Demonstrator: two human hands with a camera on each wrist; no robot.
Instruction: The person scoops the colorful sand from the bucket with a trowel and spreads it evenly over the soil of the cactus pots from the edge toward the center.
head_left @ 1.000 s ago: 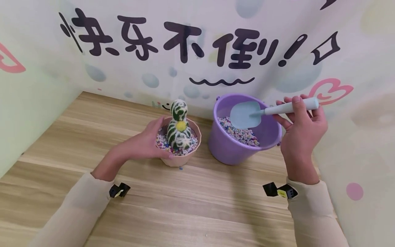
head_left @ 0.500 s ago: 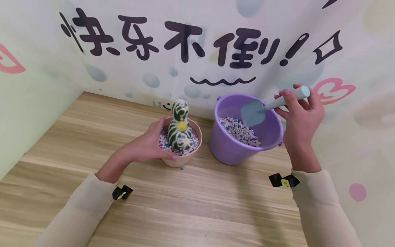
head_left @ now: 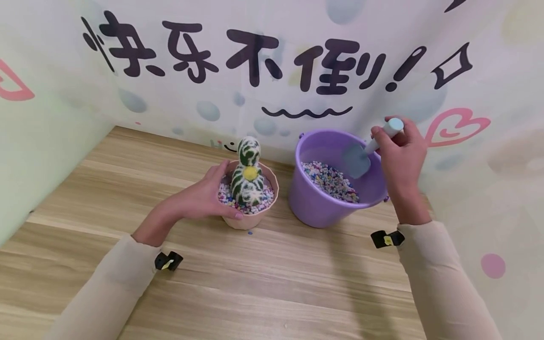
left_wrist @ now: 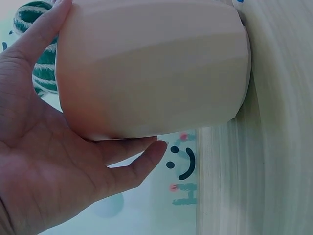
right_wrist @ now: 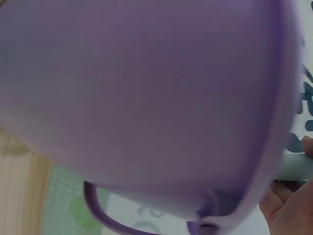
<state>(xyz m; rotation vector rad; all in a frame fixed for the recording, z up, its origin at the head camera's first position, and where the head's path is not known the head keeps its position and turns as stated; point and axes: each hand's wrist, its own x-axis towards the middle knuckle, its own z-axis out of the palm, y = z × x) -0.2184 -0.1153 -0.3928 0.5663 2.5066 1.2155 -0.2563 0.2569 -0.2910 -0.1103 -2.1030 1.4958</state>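
My left hand (head_left: 201,196) holds a pale pink flowerpot (head_left: 244,222) by its left side, thumb along the front and fingers behind. A green-and-white cactus (head_left: 248,152) with a yellow flower stands in the pot among small multicoloured pebbles (head_left: 227,202). In the left wrist view the pot (left_wrist: 156,73) fills the upper middle, against the palm. My right hand (head_left: 403,158) grips the handle of a light blue shovel (head_left: 356,161), its blade tilted down inside a purple bucket (head_left: 312,208). More pebbles (head_left: 329,183) lie in the bucket. In the right wrist view the bucket (right_wrist: 146,98) hides the blade.
Both containers stand near the back of the wood-grain tabletop (head_left: 238,283). A printed backdrop (head_left: 255,94) with black characters rises right behind them. The bucket's bail (right_wrist: 105,218) hangs at its side. One blue pebble (head_left: 250,233) lies before the pot.
My right hand has moved left over the bucket's right rim. The shovel has tipped steeper, and its blade has gone lower, toward the bucket's right wall. My left hand and the pot stay put.
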